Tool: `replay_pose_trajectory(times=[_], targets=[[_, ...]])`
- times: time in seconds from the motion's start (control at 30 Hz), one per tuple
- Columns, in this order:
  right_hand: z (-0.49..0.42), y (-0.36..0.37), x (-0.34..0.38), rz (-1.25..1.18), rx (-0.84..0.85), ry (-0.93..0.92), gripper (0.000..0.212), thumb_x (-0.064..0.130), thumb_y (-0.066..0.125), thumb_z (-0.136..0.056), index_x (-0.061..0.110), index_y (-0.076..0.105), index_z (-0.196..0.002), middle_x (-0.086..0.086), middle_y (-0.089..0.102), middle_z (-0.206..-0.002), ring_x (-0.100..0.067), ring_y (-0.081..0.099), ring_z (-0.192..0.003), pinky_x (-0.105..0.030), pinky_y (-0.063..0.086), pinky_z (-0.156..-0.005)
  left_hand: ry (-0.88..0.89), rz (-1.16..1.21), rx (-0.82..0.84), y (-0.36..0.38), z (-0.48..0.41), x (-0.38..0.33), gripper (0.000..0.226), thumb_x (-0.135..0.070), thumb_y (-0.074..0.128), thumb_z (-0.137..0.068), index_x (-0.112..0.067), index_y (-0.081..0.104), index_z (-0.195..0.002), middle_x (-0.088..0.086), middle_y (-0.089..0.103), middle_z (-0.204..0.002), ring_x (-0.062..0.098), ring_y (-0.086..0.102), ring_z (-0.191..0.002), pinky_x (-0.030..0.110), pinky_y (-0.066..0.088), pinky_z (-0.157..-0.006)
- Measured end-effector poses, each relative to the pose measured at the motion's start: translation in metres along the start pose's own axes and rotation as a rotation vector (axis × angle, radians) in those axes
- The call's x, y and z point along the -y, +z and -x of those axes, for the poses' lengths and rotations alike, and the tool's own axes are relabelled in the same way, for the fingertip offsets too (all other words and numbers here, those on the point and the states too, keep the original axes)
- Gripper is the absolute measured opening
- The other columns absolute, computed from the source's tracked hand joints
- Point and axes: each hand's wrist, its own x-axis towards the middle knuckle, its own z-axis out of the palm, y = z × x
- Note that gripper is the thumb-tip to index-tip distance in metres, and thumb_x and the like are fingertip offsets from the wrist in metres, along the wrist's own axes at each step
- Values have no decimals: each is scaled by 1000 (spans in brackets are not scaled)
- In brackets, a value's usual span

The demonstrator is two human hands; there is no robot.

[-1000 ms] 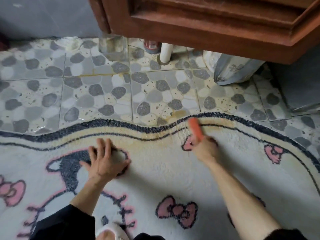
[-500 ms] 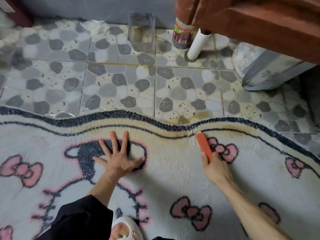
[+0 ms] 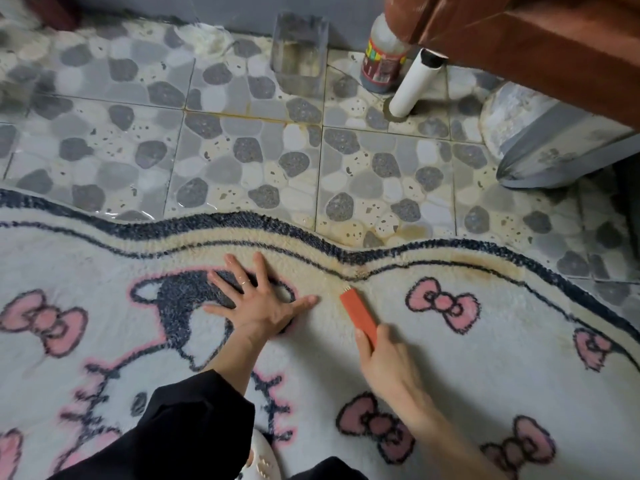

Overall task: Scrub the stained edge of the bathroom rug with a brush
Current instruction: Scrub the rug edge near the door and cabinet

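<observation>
I've drawn the orange brush (image 3: 358, 311), clenched in my right hand (image 3: 384, 362), back off the rug (image 3: 485, 375)'s stained edge (image 3: 346, 268), left hand (image 3: 258, 303) still splayed flat pinning it, so mid-stroke, I judge

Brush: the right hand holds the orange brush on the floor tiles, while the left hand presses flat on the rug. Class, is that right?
No. The head view shows the brush on the rug, just inside its stained edge, not on the tiles. The right hand does hold it, and the left hand presses flat on the rug.
</observation>
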Motion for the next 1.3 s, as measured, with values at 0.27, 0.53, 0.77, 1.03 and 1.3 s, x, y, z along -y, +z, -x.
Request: replay_pose_trajectory(times=[0.27, 0.53, 0.77, 1.03, 1.3], targets=[[-54, -19, 30, -99, -67, 23, 46, 55, 33, -103, 12, 48, -112, -2, 61, -71, -16, 58, -48, -28, 43, -36, -27, -3, -42, 5, -4, -4, 145, -109, 38, -40, -42, -50, -135, 9, -59, -142, 49, -43, -136, 83, -6, -105], [-73, -27, 43, -135, -49, 32, 48, 53, 33, -104, 8, 45, -115, 0, 56, -73, -11, 52, -47, -18, 34, -33, -31, -14, -94, 5, -1, -13, 147, -98, 55, -52, -37, -39, -146, 16, -45, -153, 51, -35, -140, 83, 3, -105], [11, 3, -9, -128, 18, 58, 52, 63, 29, -100, 17, 47, -115, 0, 61, -75, -21, 63, -63, -37, 54, -57, -37, -35, -98, -1, 6, -31, 141, -78, 71, -68, -27, -30, -153, 15, -38, -158, 56, -22, -144, 82, 12, -106], [-75, -19, 29, -143, -80, -15, 50, 56, 35, -102, 9, 51, -113, -3, 64, -78, -17, 64, -57, -28, 47, -41, 116, -69, -41, -3, 0, -32, 110, -61, 73, -81, -62, -15, -147, -2, -38, -159, 53, -28, -143, 84, 11, -105], [-36, -12, -9, -199, -13, 65, 49, 56, 35, -102, 10, 52, -108, 1, 61, -72, -12, 57, -47, -26, 47, -40, 97, -39, -26, -8, 4, -42, 111, -56, 76, -80, -61, -11, -150, -3, -37, -160, 53, -30, -142, 86, 13, -101]])
